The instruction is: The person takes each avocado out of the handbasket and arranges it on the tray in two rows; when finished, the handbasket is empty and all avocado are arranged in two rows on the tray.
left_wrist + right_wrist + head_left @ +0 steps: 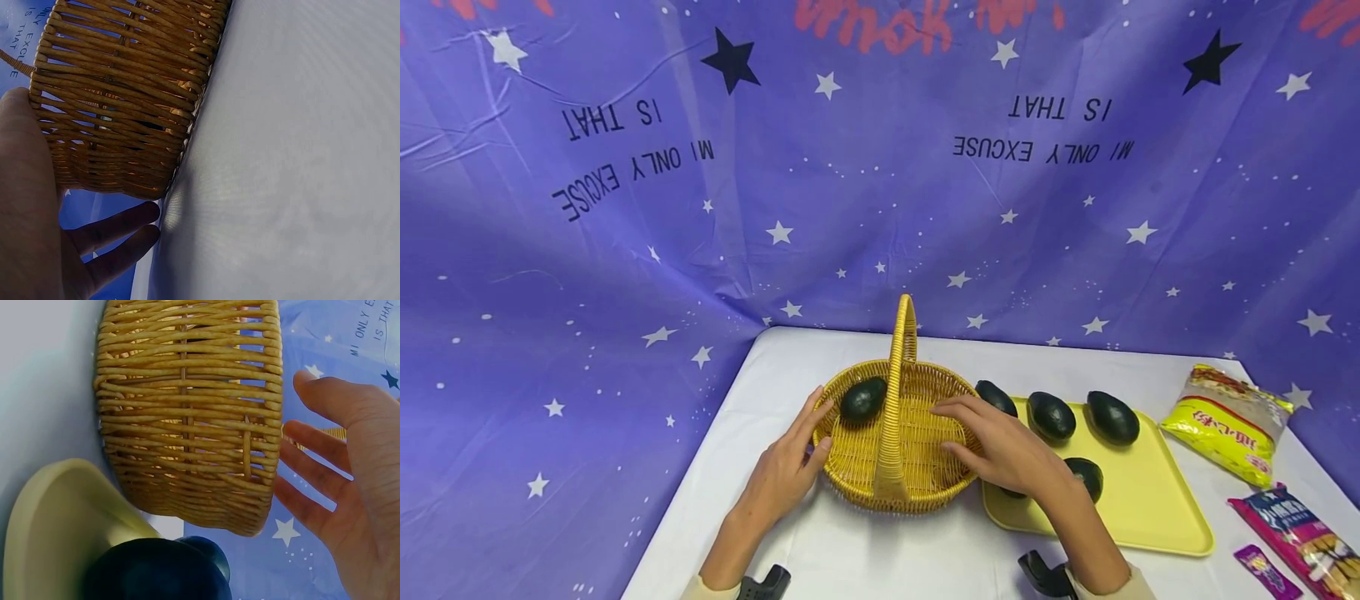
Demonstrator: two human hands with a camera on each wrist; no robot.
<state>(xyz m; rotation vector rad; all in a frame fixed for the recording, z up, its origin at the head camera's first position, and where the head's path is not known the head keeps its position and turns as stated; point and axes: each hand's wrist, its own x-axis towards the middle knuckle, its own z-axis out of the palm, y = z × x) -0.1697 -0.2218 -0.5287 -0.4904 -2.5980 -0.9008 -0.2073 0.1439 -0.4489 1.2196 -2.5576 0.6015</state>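
Note:
A yellow wicker basket (917, 492) with a tall arched handle stands on the white table, one dark green avocado (863, 400) lying in its left half. At the basket's left side is my left hand (784, 477), its thumb and index finger near the rim. Two of its fingers (119, 228) reach out straight below the wicker wall in the left wrist view. My right hand (1000, 442) hovers over the right rim with relaxed fingers and holds nothing. Beside it, several avocados (1112, 418) lie on a yellow tray (1157, 508), some partly hidden by the hand and forearm.
A yellow snack bag (1228, 425) lies right of the tray. Nearer the right edge are a dark blue and pink packet (1300, 533) and a small purple packet (1266, 573). A purple cloth with stars (880, 208) hangs behind the white table (850, 550).

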